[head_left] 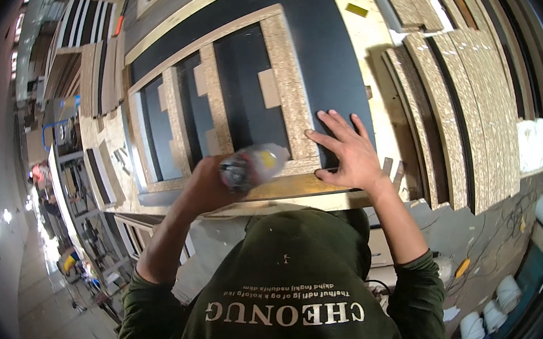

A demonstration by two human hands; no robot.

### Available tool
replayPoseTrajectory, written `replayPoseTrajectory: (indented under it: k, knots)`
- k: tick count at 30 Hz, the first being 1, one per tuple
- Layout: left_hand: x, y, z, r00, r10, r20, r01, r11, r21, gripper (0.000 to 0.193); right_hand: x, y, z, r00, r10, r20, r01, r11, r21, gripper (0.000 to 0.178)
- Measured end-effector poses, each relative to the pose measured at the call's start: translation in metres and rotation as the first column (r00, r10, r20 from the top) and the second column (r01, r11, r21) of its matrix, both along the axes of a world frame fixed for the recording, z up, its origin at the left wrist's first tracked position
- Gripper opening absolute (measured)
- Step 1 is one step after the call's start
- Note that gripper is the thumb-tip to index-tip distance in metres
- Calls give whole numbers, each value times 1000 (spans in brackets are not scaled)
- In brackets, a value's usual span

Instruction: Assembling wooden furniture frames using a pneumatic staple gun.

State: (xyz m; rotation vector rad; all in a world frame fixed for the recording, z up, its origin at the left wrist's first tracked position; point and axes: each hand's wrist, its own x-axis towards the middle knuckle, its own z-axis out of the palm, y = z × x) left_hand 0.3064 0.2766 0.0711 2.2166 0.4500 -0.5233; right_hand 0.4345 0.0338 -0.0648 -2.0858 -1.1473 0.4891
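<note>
My left hand [209, 181] is closed around a clear plastic bottle [257, 165], tilted and slightly blurred, with something dark at one end that I cannot make out. The bottle is over the near edge of a chipboard frame [283, 58] with several cross slats. That frame lies on a dark flat panel [316, 25] on the workbench. My right hand [354, 157] rests with fingers spread at the frame's near right corner, the fingertips over the frame's edge and the dark panel. Small wooden blocks [268, 88] sit against the slats inside the frame.
Stacked chipboard pieces [465, 117] stand on the right side of the bench, and more stacked boards [99, 78] are at the left. A yellow piece [357, 10] lies beyond the panel. White buckets [508, 293] and cables are on the floor at right.
</note>
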Motion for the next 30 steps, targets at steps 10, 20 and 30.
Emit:
replayPoseTrajectory:
  k: [10, 20, 30]
  knots:
    - [-152, 38, 12, 798, 531, 284, -589, 787, 182, 40, -16, 19, 20, 986, 30, 162, -8, 990, -137, 70]
    - [-227, 38, -21, 609, 768, 197, -771, 632, -82, 30, -111, 112, 20, 937, 322, 134, -278, 922, -271, 89]
    - [-226, 97, -12, 868, 458, 192, -478, 876, 71, 37, -137, 118, 20, 920, 346, 186, -249, 879, -408, 81]
